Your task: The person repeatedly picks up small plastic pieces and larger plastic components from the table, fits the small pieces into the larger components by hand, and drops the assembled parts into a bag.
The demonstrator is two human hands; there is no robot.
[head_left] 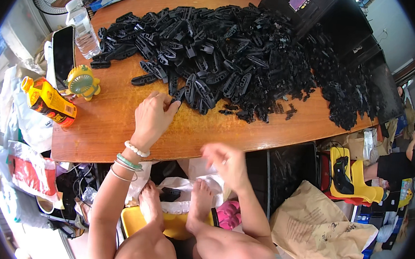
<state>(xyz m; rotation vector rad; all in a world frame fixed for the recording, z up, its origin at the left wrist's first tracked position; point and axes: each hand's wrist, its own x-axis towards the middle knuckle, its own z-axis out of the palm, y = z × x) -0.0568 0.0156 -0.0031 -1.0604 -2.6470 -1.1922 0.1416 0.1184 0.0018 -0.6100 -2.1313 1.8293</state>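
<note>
A large heap of black plastic parts, many of them long and slotted, spreads over the wooden table. At the heap's near edge, my left hand has its fingers curled, with thumb and forefinger pinched on a black plastic part; the fingers cover most of it. White and green bracelets circle that wrist. My right hand hovers by the table's front edge, slightly blurred. Its fingers are loosely bent and apart, and nothing shows in them. Smaller black pieces lie along the near side of the heap.
An orange-labelled drink bottle, a small yellow fan, a phone and a clear water bottle stand at the left. Black crates rise at the back right. A brown paper sack lies below right, near a yellow chair.
</note>
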